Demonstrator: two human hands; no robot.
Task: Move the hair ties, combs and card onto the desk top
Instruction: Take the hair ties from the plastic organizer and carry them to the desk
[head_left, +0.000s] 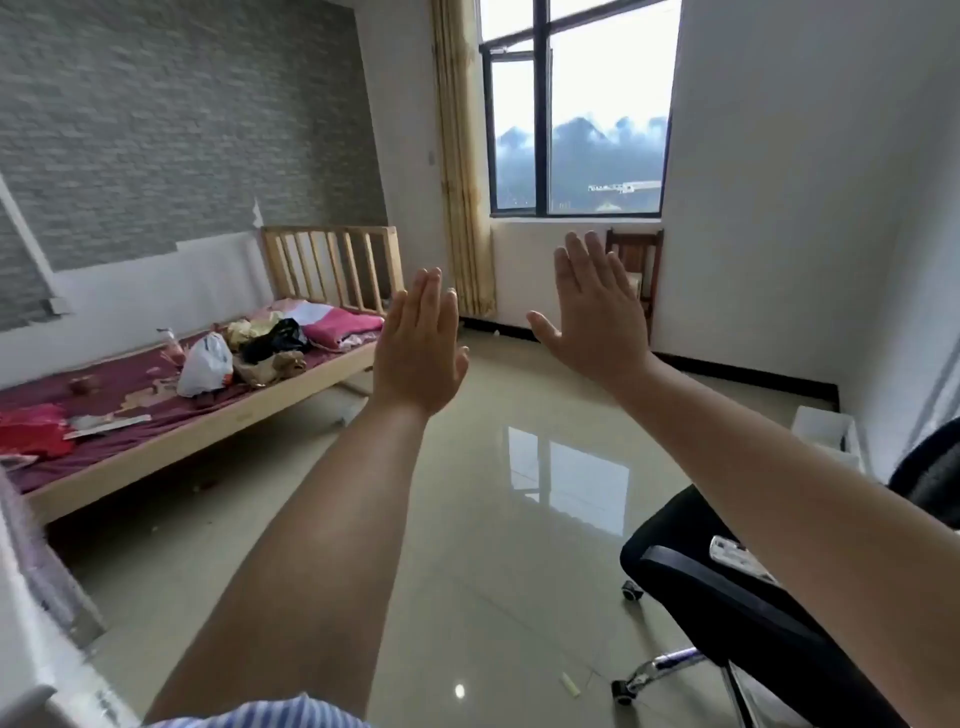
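Scanning left to right, no hair ties, combs or card clearly in view; whereabouts cannot be told.
Bed (171, 410): cluttered with bags and cloth; a flat strip near its left end, too blurred to name.
Left hand (415, 348): raised, flat, fingers together, holding nothing.
Right hand (592, 317): raised, spread flat, holding nothing.
Chair (737, 587): black, on castors, below the right forearm; a pale item on its seat, unclear.
Surface: possibly the white edge at far left; uncertain.
Risk: mistaking bed clutter for task items; small ties overlooked or dropped onto the glossy floor (493, 519); rolling chair nudged by the forearm.

Bed (171, 415) left, chair (753, 587) right
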